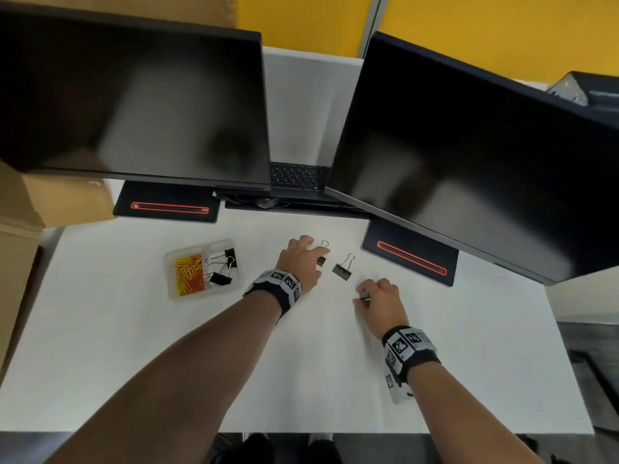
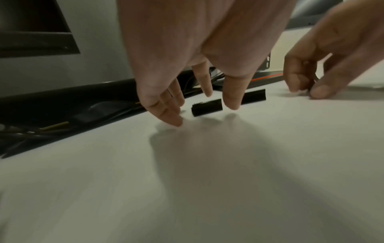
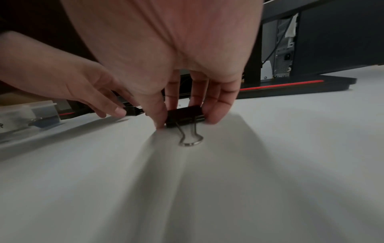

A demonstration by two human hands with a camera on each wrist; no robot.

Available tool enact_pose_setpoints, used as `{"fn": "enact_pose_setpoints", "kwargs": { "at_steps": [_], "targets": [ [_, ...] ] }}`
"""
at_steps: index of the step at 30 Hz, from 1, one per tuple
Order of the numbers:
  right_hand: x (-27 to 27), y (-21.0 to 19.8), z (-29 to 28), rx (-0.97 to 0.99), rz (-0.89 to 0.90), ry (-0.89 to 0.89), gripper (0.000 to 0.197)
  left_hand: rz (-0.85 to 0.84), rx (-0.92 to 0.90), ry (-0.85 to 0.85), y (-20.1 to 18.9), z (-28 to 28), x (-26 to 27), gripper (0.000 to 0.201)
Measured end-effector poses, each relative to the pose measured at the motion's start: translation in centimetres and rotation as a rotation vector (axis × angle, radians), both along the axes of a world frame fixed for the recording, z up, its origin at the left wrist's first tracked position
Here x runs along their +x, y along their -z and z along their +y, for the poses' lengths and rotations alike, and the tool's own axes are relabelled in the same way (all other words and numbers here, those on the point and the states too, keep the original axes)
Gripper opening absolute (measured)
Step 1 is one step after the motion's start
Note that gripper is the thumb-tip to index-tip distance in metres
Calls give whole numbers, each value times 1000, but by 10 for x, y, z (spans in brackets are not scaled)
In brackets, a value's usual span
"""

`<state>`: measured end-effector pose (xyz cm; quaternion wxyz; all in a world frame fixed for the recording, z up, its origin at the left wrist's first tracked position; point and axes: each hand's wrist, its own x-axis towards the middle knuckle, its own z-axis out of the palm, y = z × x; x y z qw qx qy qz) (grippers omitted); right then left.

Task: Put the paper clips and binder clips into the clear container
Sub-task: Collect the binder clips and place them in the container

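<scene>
A clear container [image 1: 170, 262] on the white desk holds yellow and orange paper clips [image 1: 189, 272] in one compartment and black binder clips [image 1: 222, 266] in the other. My left hand [image 1: 318, 256] [image 2: 204, 115] hovers with spread, fairly straight fingers around a small black binder clip [image 1: 321, 260] [image 2: 206, 107] lying on the desk; one fingertip touches it. A larger binder clip [image 1: 343, 271] [image 2: 254, 97] lies free between the hands. My right hand [image 1: 363, 301] [image 3: 187, 124] pinches another black binder clip [image 3: 185, 115] against the desk, its wire handle [image 3: 190, 139] pointing toward me.
Two dark monitors [image 1: 134, 102] [image 1: 469, 155] overhang the back of the desk, their bases [image 1: 167, 205] [image 1: 412, 259] standing behind the hands. A keyboard [image 1: 298, 177] sits between them. Cardboard boxes [image 1: 20, 229] stand at the left edge.
</scene>
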<state>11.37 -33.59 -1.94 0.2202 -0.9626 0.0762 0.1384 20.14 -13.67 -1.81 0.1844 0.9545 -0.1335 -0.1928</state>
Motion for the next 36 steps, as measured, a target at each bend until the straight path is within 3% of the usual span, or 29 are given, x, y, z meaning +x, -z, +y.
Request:
{"fn": "enact_pose_setpoints", "kwargs": {
  "at_steps": [7,11,14,18,22,29,36],
  "targets": [
    [5,-4,-4,228,-188,152,23,-49,-105,-119,12,6,-17,29],
    [28,-11,8,368,-124,348,22,-36,-159,-172,12,9,-28,26],
    [43,-5,19,247,-42,235,23,-24,-195,-200,3,13,-39,25],
    [52,4,32,71,42,32,45,-83,-291,-288,-21,26,-59,24],
    [51,11,39,-32,-22,-40,37,-141,-367,-390,-46,56,-74,25],
    [42,-7,65,161,-108,-46,12,-167,-259,-621,-56,143,-62,29],
    [42,-39,147,477,-159,-105,12,-33,-241,-584,-44,161,-45,34]
  ]
}}
